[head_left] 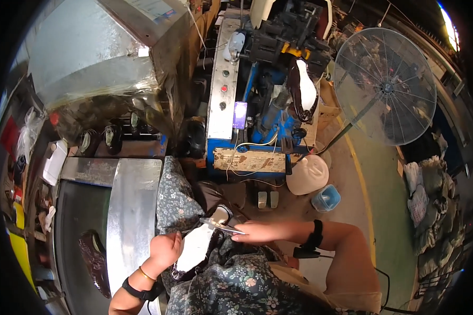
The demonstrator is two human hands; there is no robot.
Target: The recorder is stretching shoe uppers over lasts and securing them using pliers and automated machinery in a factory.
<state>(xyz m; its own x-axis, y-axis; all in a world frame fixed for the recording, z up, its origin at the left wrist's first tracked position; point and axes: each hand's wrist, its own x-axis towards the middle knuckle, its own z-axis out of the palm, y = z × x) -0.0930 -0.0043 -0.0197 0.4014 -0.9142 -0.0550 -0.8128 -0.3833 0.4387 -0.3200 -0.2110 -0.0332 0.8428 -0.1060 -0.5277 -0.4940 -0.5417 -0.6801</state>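
Shoe [192, 251], dark brown with a white underside, lies sole-up on the floral apron [247, 283] over the person's lap in the head view. The right hand [255, 231] is closed around a slim metal hand tool [219, 226], which reaches across the white underside. The left hand [164, 250] sits at the shoe's left edge, fingers curled; whether they grip it I cannot tell. Beyond, a second brown shoe [306, 86] shows at a blue machine [281, 122], left of a fan [386, 86].

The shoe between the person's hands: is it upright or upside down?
Upside down: the shoe shows its white underside facing up, with dark upper along its edge.
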